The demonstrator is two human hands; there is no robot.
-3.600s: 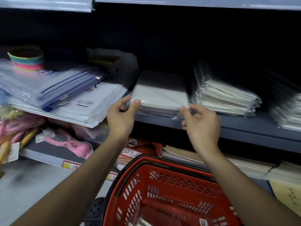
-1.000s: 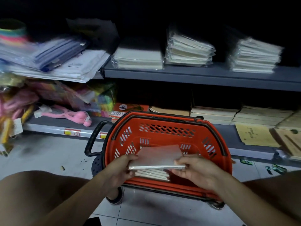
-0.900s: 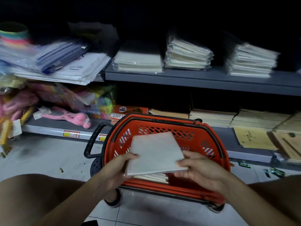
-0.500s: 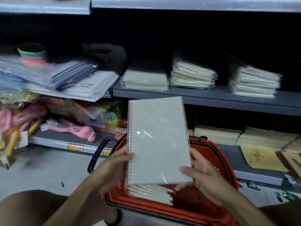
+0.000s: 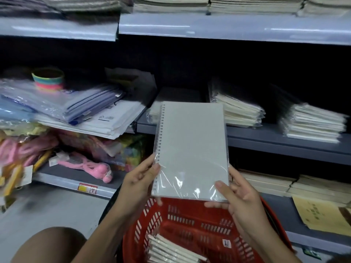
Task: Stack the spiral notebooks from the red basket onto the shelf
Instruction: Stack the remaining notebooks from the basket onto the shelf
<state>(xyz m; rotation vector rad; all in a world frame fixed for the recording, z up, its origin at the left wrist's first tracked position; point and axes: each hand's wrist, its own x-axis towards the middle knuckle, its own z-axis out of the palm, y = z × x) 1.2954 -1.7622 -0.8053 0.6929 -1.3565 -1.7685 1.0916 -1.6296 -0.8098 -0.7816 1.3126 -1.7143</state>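
A grey spiral notebook (image 5: 191,147) in clear wrap stands upright in front of me, spiral on its left. My left hand (image 5: 140,179) grips its lower left edge and my right hand (image 5: 239,194) grips its lower right corner. Below it sits the red basket (image 5: 199,223) with several more wrapped notebooks (image 5: 171,251) lying inside. Behind the held notebook, on the grey shelf (image 5: 275,141), a low stack of the same notebooks (image 5: 157,112) is mostly hidden.
Two wrapped stacks of cream notebooks (image 5: 241,111) (image 5: 313,122) lie on the shelf to the right. Plastic folders (image 5: 76,107) and a striped ring (image 5: 48,79) sit at left, pink toys (image 5: 85,164) below. Tan books (image 5: 284,185) fill the lower shelf.
Both hands lifted a notebook out of the basket and raised it upright to shelf height. The view has tilted up toward the shelves.
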